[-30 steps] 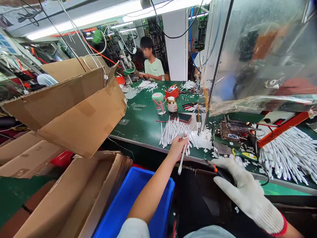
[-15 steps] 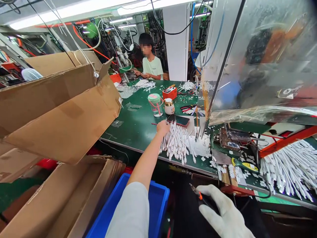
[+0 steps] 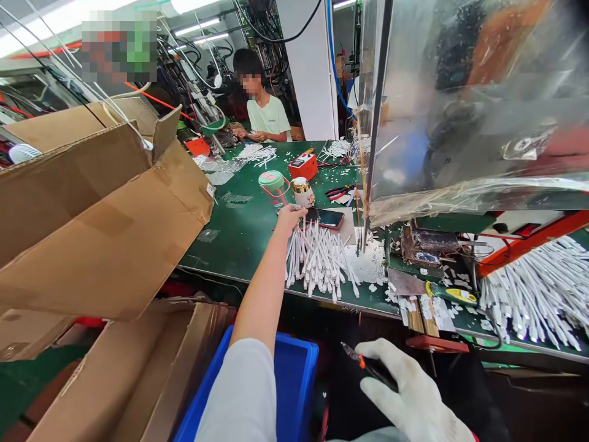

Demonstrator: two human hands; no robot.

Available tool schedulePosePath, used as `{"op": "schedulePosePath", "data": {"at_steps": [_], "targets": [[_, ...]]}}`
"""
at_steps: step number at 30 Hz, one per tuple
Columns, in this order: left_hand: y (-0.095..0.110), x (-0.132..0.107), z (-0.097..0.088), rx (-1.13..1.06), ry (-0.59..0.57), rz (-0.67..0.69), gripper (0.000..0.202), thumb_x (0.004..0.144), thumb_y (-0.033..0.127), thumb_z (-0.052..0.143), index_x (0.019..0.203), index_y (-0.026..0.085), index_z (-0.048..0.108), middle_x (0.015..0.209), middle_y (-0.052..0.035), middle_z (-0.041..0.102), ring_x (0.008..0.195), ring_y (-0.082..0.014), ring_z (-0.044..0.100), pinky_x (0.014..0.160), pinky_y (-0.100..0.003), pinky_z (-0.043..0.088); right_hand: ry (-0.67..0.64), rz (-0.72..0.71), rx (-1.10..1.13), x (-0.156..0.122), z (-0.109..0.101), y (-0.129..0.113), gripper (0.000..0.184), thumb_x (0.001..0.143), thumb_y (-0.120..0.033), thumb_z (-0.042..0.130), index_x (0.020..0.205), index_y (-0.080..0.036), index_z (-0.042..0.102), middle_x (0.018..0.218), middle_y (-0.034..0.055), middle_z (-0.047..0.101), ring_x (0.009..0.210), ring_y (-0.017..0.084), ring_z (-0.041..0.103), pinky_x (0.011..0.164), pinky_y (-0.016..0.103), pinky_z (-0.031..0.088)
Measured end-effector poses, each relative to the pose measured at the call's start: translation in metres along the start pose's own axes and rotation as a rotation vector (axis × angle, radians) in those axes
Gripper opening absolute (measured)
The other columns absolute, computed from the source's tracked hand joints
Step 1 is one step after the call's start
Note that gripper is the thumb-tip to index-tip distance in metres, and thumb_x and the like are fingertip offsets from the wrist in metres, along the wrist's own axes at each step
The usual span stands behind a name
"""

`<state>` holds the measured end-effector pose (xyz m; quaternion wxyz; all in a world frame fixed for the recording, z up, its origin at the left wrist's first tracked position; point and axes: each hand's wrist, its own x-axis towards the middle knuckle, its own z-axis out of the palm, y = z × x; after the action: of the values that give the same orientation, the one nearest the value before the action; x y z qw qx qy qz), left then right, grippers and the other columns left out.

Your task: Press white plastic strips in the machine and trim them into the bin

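Note:
My left hand [image 3: 291,217] reaches over the green bench and rests, fingers curled, on the far end of a pile of white sticks [image 3: 319,258]. Whether it grips any stick is hidden. My right hand [image 3: 407,393], in a white glove, stays low near my lap and is closed round a small black cutter with an orange tip [image 3: 363,363].
A phone [image 3: 329,217], a green-lidded cup [image 3: 271,184], a small jar [image 3: 302,191] and a red device [image 3: 302,166] stand beyond the pile. A larger heap of white sticks [image 3: 534,294] lies right. Cardboard boxes [image 3: 101,209] and a blue bin [image 3: 294,380] sit left. Another person [image 3: 262,110] works at the far end.
My left hand, which held a white stick at the bench's near edge, has moved to the far end of the pile. My right hand with the cutter dropped lower.

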<state>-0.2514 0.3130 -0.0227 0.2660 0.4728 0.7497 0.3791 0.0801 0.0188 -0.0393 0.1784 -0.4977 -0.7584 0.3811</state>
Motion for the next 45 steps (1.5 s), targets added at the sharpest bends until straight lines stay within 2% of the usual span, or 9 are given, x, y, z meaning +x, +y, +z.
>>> {"op": "schedulePosePath", "data": {"at_steps": [3, 7, 11, 16, 20, 23, 29, 38, 45], "targets": [[0.022, -0.007, -0.025, -0.188, 0.060, 0.087, 0.022, 0.084, 0.035, 0.064, 0.094, 0.017, 0.056, 0.086, -0.0041, 0.070, 0.067, -0.0119, 0.064, 0.062, -0.023, 0.049, -0.059, 0.045, 0.026, 0.000, 0.000, -0.002, 0.037, 0.087, -0.036, 0.059, 0.124, -0.037, 0.060, 0.109, 0.0003, 0.070, 0.093, 0.021, 0.070, 0.071, 0.028, 0.056], [0.049, -0.014, -0.076, -0.433, 0.155, 0.208, 0.027, 0.082, 0.038, 0.067, 0.095, 0.017, 0.057, 0.084, -0.0022, 0.069, 0.064, -0.0100, 0.063, 0.060, -0.021, 0.048, -0.085, 0.051, 0.064, 0.001, 0.006, -0.006, 0.036, 0.087, -0.033, 0.059, 0.122, -0.035, 0.061, 0.108, 0.0014, 0.070, 0.093, 0.021, 0.070, 0.072, 0.029, 0.057], [0.044, -0.048, -0.108, -0.507, 0.002, 0.192, 0.031, 0.070, 0.033, 0.078, 0.085, 0.014, 0.059, 0.070, -0.0024, 0.067, 0.053, -0.0100, 0.058, 0.048, -0.019, 0.040, -0.070, 0.025, 0.095, 0.008, 0.002, -0.010, 0.034, 0.087, -0.032, 0.059, 0.121, -0.032, 0.062, 0.108, 0.0023, 0.070, 0.093, 0.022, 0.069, 0.076, 0.031, 0.057], [0.002, -0.150, -0.082, -0.381, -0.243, 0.097, 0.026, 0.067, 0.032, 0.079, 0.076, 0.014, 0.063, 0.064, -0.0027, 0.067, 0.049, -0.0091, 0.054, 0.042, -0.018, 0.035, 0.170, -0.188, -0.042, 0.035, -0.025, -0.028, 0.033, 0.090, -0.033, 0.057, 0.122, -0.026, 0.061, 0.113, 0.0060, 0.065, 0.098, 0.022, 0.065, 0.084, 0.035, 0.054], [-0.013, -0.224, -0.060, -0.442, -0.221, -0.056, 0.028, 0.068, 0.036, 0.079, 0.081, 0.016, 0.064, 0.061, 0.0007, 0.064, 0.046, -0.0088, 0.052, 0.040, -0.018, 0.035, 0.359, -0.402, -0.369, 0.064, -0.040, -0.052, 0.035, 0.090, -0.037, 0.060, 0.120, -0.020, 0.061, 0.110, 0.0104, 0.063, 0.094, 0.025, 0.061, 0.081, 0.037, 0.050], [-0.011, -0.254, -0.056, -0.441, -0.168, -0.051, 0.027, 0.069, 0.037, 0.078, 0.080, 0.016, 0.065, 0.058, 0.0028, 0.061, 0.044, -0.0082, 0.050, 0.041, -0.018, 0.039, 0.356, -0.483, -0.564, 0.076, -0.043, -0.070, 0.035, 0.090, -0.036, 0.060, 0.119, -0.017, 0.061, 0.108, 0.0120, 0.063, 0.093, 0.026, 0.058, 0.079, 0.036, 0.045], [-0.013, -0.279, -0.059, -0.380, -0.126, 0.034, 0.025, 0.074, 0.038, 0.075, 0.083, 0.016, 0.067, 0.061, 0.0024, 0.060, 0.050, -0.0092, 0.051, 0.043, -0.018, 0.042, 0.303, -0.541, -0.693, 0.076, -0.036, -0.082, 0.032, 0.091, -0.034, 0.060, 0.118, -0.017, 0.060, 0.111, 0.0124, 0.062, 0.098, 0.027, 0.054, 0.080, 0.037, 0.039], [-0.017, -0.290, -0.055, -0.245, -0.064, 0.154, 0.019, 0.080, 0.036, 0.071, 0.084, 0.018, 0.069, 0.067, 0.0000, 0.063, 0.056, -0.0094, 0.050, 0.050, -0.019, 0.043, 0.254, -0.481, -0.703, 0.065, -0.032, -0.084, 0.031, 0.091, -0.037, 0.061, 0.116, -0.018, 0.061, 0.104, 0.0104, 0.063, 0.092, 0.026, 0.055, 0.074, 0.035, 0.038], [-0.020, -0.284, -0.052, -0.352, -0.143, 0.079, 0.020, 0.076, 0.036, 0.073, 0.082, 0.017, 0.066, 0.064, 0.0013, 0.061, 0.055, -0.0102, 0.052, 0.047, -0.019, 0.042, 0.256, -0.469, -0.598, 0.065, -0.032, -0.069, 0.026, 0.093, -0.035, 0.059, 0.115, -0.021, 0.063, 0.100, 0.0077, 0.063, 0.086, 0.022, 0.059, 0.069, 0.031, 0.042]]}}
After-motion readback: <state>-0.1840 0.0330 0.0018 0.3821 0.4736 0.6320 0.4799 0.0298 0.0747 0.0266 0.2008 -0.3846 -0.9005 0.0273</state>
